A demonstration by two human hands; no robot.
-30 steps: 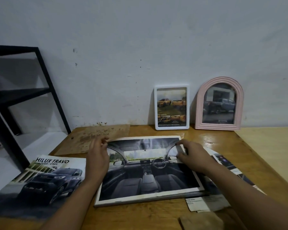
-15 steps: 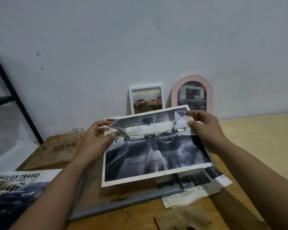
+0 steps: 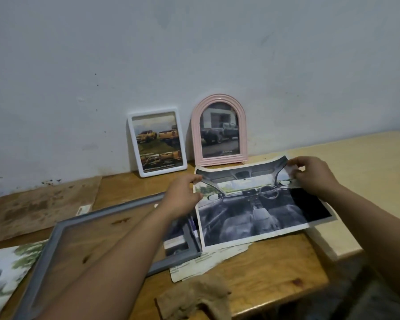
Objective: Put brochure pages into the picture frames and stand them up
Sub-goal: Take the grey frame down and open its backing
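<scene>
Wooden counter (image 3: 275,273) against white wall (image 3: 194,54); our left hand (image 3: 183,197) and right hand (image 3: 314,176) pinch page (image 3: 263,211), moved right off gray frame (image 3: 56,239).

both arms reach forward from the bottom of the view, bare to the wrist. the left hand (image 3: 183,196) is out in front, palm down, with its thumb and fingers pinched together at the tips. the right hand (image 3: 314,175) is further to the right and a bit higher, its fingers curled and pinching too. the two hands are well apart. the right arm comes in from the bottom right corner.
</scene>
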